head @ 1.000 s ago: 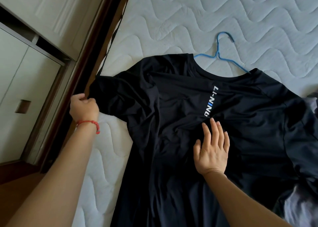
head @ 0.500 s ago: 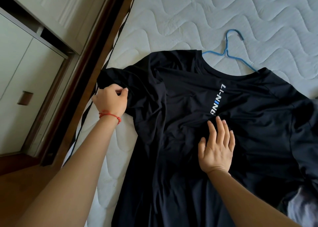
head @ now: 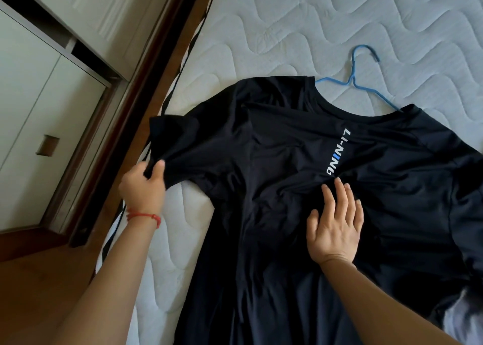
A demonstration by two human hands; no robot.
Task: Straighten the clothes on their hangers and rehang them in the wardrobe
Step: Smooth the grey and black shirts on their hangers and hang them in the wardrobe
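A black T-shirt (head: 274,141) with white and blue lettering lies spread on the white quilted mattress (head: 287,31). A blue wire hanger (head: 352,82) sticks out of its neck opening, hook pointing away from me. My left hand (head: 142,188) pinches the hem of the shirt's left sleeve near the mattress edge. My right hand (head: 335,223) lies flat on the shirt's chest just below the lettering, fingers straight and spread.
The dark wooden bed frame (head: 146,88) runs along the mattress's left edge. Beyond it stand pale wardrobe doors (head: 39,109) with a recessed handle (head: 47,145). Wooden floor (head: 39,279) shows at lower left. A grey-white garment (head: 462,318) lies at the lower right corner.
My left hand, which had moved in onto the sleeve, has dropped back toward me and now pinches the sleeve hem, drawing it out flat. My right hand stays pressed on the chest.
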